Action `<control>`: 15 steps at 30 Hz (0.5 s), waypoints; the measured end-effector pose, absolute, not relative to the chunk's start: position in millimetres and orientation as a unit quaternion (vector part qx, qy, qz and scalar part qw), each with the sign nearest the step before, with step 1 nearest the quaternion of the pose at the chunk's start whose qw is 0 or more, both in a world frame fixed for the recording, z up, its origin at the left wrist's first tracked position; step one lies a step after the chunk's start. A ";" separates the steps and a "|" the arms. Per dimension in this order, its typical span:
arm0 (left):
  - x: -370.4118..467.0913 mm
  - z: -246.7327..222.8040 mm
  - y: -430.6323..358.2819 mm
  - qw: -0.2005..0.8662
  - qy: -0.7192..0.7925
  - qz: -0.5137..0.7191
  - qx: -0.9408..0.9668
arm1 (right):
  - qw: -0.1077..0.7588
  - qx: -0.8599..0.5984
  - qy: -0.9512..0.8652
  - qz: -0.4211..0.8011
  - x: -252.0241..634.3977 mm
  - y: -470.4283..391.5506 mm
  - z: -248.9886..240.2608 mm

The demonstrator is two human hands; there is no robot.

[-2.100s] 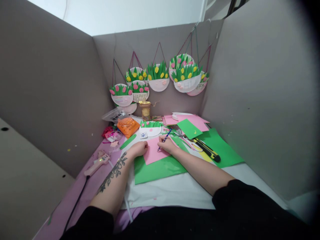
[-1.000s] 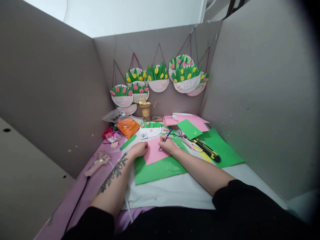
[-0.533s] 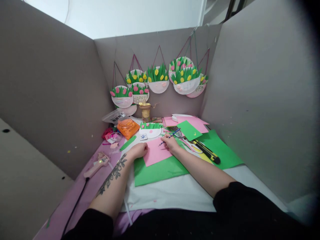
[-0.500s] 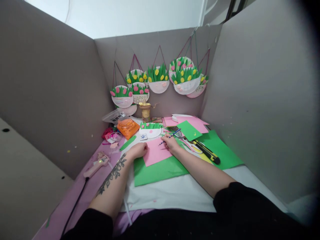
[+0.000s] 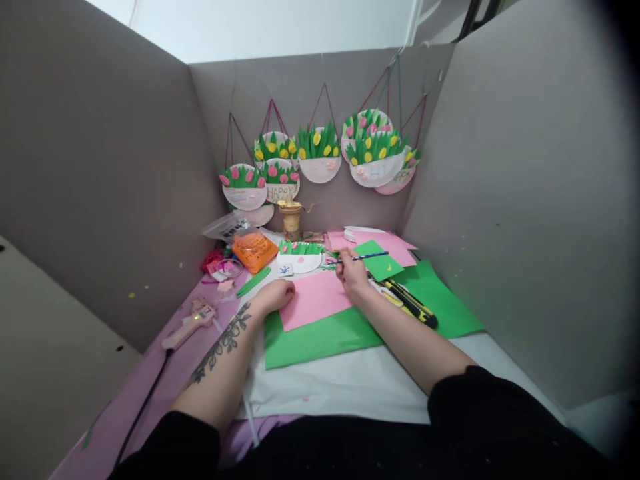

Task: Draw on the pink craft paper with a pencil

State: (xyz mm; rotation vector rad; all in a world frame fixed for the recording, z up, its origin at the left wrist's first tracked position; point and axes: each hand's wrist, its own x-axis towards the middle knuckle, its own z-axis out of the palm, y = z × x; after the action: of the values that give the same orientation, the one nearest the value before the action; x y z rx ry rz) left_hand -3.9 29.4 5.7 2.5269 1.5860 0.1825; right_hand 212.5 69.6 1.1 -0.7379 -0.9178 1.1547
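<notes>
A sheet of pink paper (image 5: 316,303) lies over a larger green sheet (image 5: 320,347) in front of me. My left hand (image 5: 277,295) rests at the pink sheet's left edge, fingers curled and pressing on it. Between the fingers of my right hand (image 5: 352,272) is a dark blue patterned pencil (image 5: 374,255), held nearly level above the pink sheet's right side. Just beyond the sheet lies a half-round white paper-plate piece (image 5: 300,263) with green paper grass. A small white card with a blue mark (image 5: 285,270) sits beside it.
Yellow-and-black cutters (image 5: 413,303) and a small green sheet (image 5: 379,260) lie right. To the left are a hot glue gun (image 5: 190,325) with its cord, an orange bag (image 5: 255,251) and green strips (image 5: 254,281). Paper-plate flower baskets (image 5: 320,170) hang on the grey back panel.
My right hand has lifted and moved up and right, and the pencil has swung from slanting down at the pink paper to nearly level. My left hand stays at the paper's edge.
</notes>
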 end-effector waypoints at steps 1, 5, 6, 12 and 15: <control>-3.6 5.8 29.1 0.075 0.531 0.059 0.842 | 0.674 -0.325 -0.426 0.508 215.7 68.0 6.7; -1.9 6.7 26.7 0.070 0.540 0.053 0.837 | 0.683 -0.313 -0.469 0.464 222.7 56.0 30.3; -1.4 6.9 26.0 0.071 0.543 0.051 0.835 | 0.686 -0.309 -0.480 0.451 223.2 52.1 34.7; -0.3 6.3 24.4 0.088 0.546 0.053 0.831 | 0.561 -0.308 -0.591 0.492 216.2 29.6 19.1; -0.9 4.8 25.4 0.085 0.546 0.053 0.832 | 0.445 -0.315 -0.559 0.625 207.8 27.3 -2.4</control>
State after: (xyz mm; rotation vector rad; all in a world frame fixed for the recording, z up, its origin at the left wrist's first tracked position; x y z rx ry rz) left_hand -0.9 25.4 4.8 2.4800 1.6294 0.1581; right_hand 207.8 27.3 -2.4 -0.7805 -1.3860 1.5477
